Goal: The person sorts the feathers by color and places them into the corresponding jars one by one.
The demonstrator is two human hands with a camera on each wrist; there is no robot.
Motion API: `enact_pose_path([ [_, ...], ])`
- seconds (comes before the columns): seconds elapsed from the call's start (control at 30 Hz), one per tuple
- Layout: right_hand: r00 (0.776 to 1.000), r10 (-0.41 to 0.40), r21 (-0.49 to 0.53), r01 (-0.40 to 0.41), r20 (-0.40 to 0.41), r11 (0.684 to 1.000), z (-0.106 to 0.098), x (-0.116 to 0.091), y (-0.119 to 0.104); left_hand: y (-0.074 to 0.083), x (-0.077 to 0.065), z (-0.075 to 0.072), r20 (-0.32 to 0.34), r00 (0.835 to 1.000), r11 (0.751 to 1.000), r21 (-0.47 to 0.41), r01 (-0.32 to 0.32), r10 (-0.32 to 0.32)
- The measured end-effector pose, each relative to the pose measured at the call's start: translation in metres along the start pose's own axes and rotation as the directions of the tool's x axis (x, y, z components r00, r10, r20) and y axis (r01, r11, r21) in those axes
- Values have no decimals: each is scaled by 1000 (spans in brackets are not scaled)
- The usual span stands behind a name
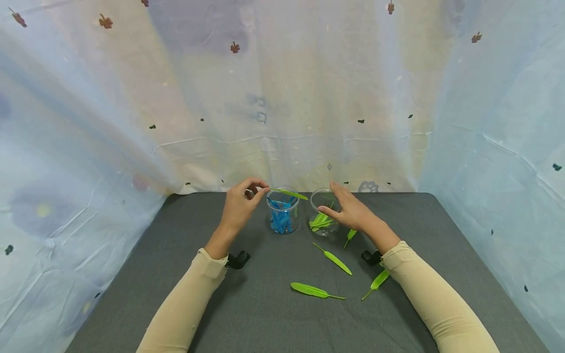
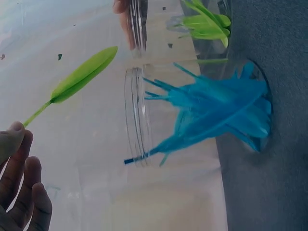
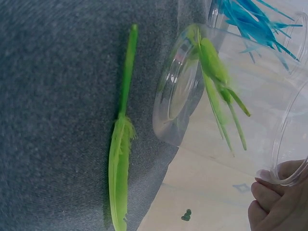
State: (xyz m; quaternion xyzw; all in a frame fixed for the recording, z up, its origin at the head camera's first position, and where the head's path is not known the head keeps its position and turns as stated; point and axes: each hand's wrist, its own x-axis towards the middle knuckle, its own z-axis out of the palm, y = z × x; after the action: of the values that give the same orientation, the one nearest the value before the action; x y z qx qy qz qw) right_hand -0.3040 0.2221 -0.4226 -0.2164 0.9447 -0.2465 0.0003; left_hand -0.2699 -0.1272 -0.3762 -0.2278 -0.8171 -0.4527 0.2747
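Observation:
Thumb and forefinger of my left hand [image 1: 240, 202] pinch a green feather [image 2: 84, 74] by its quill. In the head view this feather lies almost level across the mouth of the left clear jar [image 1: 295, 221]. Blue feathers [image 2: 211, 110] fill much of that jar, quills pointing up. My right hand [image 1: 353, 212] holds the right clear jar [image 1: 332, 228] at its rim, thumb on the near side and fingers on the far side. A few green feathers [image 3: 214, 65] stand inside this jar, leaning together near its base.
Several loose green feathers lie on the dark grey table: one in the middle [image 1: 337, 262], one nearer me [image 1: 311, 290], one by the right sleeve [image 1: 378, 281] and one beside the right jar [image 1: 351, 235]. A patterned curtain [image 1: 291, 98] hangs behind the table.

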Motion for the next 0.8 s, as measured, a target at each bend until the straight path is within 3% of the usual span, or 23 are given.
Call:
enact_pose_path([
  [0.27, 1000, -3, -5, 3, -2, 1000, 2, 2, 2, 0, 9, 20, 31, 999, 1000, -1, -22, 22],
  [0.8, 1000, 15, -7, -15, -3, 1000, 2, 2, 1, -3, 15, 50, 115, 993, 994, 109, 26, -39],
])
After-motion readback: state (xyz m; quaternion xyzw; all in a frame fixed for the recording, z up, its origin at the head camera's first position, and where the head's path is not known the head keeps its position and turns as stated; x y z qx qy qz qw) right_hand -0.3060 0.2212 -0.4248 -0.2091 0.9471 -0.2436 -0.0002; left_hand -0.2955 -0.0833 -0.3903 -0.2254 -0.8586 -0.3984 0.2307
